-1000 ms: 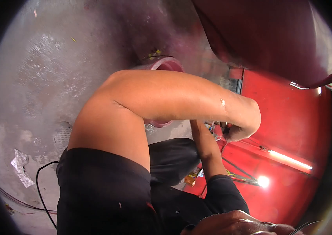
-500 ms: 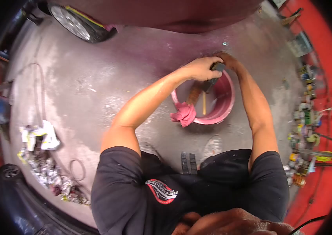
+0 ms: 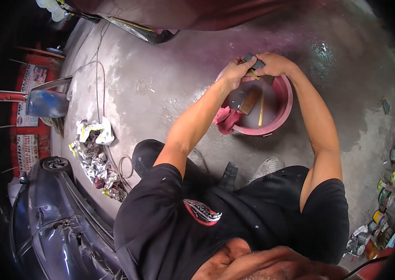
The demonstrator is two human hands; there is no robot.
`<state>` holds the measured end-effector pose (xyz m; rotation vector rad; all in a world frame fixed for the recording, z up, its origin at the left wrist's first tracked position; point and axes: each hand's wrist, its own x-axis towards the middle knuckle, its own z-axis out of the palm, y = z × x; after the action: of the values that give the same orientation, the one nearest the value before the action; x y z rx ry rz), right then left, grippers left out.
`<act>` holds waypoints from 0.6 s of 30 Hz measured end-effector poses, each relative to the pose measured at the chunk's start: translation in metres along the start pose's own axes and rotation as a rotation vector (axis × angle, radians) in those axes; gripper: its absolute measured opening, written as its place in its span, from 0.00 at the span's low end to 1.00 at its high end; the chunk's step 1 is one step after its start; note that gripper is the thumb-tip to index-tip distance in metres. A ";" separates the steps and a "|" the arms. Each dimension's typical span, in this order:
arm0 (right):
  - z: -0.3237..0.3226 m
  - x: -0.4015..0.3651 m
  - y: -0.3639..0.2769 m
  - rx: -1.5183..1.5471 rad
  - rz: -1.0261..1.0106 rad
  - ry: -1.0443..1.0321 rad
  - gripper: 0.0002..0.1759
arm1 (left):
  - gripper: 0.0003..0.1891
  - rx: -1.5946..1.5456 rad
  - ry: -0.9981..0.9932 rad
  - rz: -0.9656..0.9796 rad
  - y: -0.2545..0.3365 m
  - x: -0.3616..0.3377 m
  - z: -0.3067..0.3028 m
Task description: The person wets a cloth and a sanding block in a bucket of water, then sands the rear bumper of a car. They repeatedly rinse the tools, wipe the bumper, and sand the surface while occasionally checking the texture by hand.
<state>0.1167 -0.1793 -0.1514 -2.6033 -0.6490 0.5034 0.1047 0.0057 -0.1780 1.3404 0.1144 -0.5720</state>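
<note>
Above the far rim of a pink bucket [image 3: 285, 112], my left hand [image 3: 237, 74] and my right hand [image 3: 273, 64] come together. Between their fingers is a dark grey rectangular block [image 3: 255, 61], which looks like a sanding block; both hands grip it. A thin yellowish edge shows under the fingers, though I cannot make out what it belongs to. Cloudy water fills the lower bucket. A brown block [image 3: 250, 100] and a light wooden stick [image 3: 261, 109] lean inside. Over the near left rim hangs a pink cloth [image 3: 227, 119].
A maroon car panel [image 3: 216, 16] overhangs the far side. Crumpled masking paper [image 3: 96, 154] and a hose [image 3: 100, 88] lie on the left, near a dark damaged car [image 3: 71, 224]. Several cans [image 3: 386, 196] line the right. Dark strips [image 3: 228, 176] lie near my feet.
My view has turned, so the bucket appears higher and farther right. My right hand has come from the bucket's far rim to the dark block, meeting my left hand there.
</note>
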 end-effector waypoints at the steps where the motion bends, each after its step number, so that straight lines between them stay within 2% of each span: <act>1: 0.003 0.001 0.006 -0.004 -0.025 0.030 0.36 | 0.29 0.065 0.054 0.020 -0.004 -0.005 -0.006; 2: 0.014 0.007 0.020 0.010 -0.030 0.032 0.36 | 0.33 0.128 0.110 0.038 -0.003 -0.011 -0.010; 3: 0.026 0.011 0.033 0.046 -0.009 0.197 0.34 | 0.34 0.358 0.393 0.266 -0.008 -0.011 -0.017; 4: 0.036 0.018 0.044 0.076 0.008 0.356 0.32 | 0.31 0.205 0.474 0.324 -0.010 -0.015 -0.031; 5: 0.035 0.017 0.040 0.077 -0.005 0.351 0.32 | 0.18 0.098 0.694 0.406 -0.011 -0.018 -0.041; 6: 0.030 0.015 0.032 0.153 0.083 0.385 0.30 | 0.11 -0.218 0.665 0.405 -0.010 -0.020 -0.063; 7: 0.025 0.013 0.024 0.229 0.172 0.416 0.28 | 0.05 -0.205 0.873 0.392 -0.011 -0.013 -0.077; 8: 0.030 0.018 0.020 0.225 0.163 0.412 0.28 | 0.05 -0.211 0.881 0.396 -0.008 -0.006 -0.095; 10: 0.046 0.033 0.020 0.311 0.291 0.558 0.26 | 0.06 -0.081 0.877 0.479 -0.003 0.025 -0.136; 11: 0.049 0.036 0.019 0.310 0.309 0.562 0.26 | 0.06 -0.083 0.876 0.481 0.013 0.026 -0.131; 13: 0.052 0.036 0.018 0.344 0.337 0.581 0.26 | 0.11 -0.096 0.692 0.455 0.063 0.019 -0.101; 14: 0.053 0.034 0.019 0.379 0.373 0.603 0.25 | 0.11 -0.082 0.679 0.450 0.072 0.021 -0.095; 16: 0.060 0.032 0.023 0.389 0.386 0.623 0.25 | 0.19 -0.123 0.608 0.515 0.093 0.036 -0.079; 18: 0.059 0.027 0.022 0.433 0.340 0.610 0.24 | 0.31 -0.221 0.470 0.490 0.099 0.040 -0.082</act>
<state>0.1214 -0.1657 -0.2181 -2.2648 0.0991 -0.0713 0.2037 0.0812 -0.1268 1.2068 0.2172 0.1715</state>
